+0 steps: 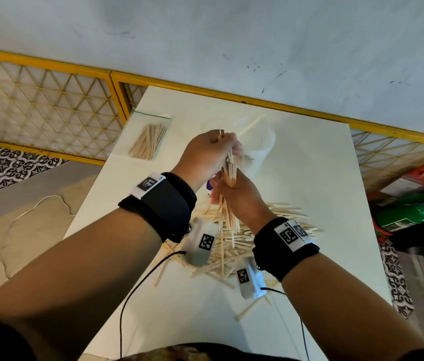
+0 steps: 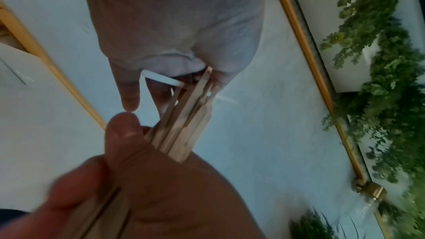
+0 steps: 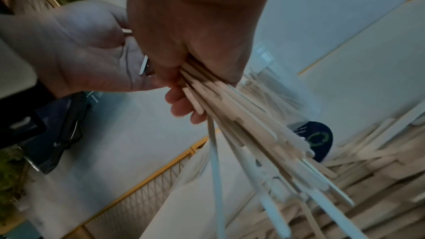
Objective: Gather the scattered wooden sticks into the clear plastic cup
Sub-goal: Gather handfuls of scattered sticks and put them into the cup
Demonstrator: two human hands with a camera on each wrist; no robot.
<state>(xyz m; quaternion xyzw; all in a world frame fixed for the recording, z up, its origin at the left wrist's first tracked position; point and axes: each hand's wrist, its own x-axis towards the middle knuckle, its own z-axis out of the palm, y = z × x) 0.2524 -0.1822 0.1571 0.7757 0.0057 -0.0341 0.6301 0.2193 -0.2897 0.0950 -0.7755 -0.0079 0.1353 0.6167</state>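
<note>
Above the white table [image 1: 296, 178] my right hand [image 1: 231, 190] grips a bundle of wooden sticks [image 1: 230, 170] around its middle. The sticks fan out downward below the right hand [image 3: 197, 57]. My left hand [image 1: 225, 144] pinches the bundle's upper ends; in the left wrist view the left hand [image 2: 214, 64] holds the tips of the bundle [image 2: 184, 124]. Just beyond both hands is the clear plastic cup [image 1: 257, 152], blurred and seemingly tilted. Its blue label [image 3: 319, 139] shows, with sticks inside. A scattered pile of sticks [image 1: 231, 246] lies under my wrists.
A zip bag of sticks [image 1: 148, 142] lies at the table's far left corner. A yellow lattice fence [image 1: 49, 105] runs behind the table. A green cylinder [image 1: 408, 214] sits on the floor to the right. Wrist-camera cables [image 1: 138, 287] hang near the front edge.
</note>
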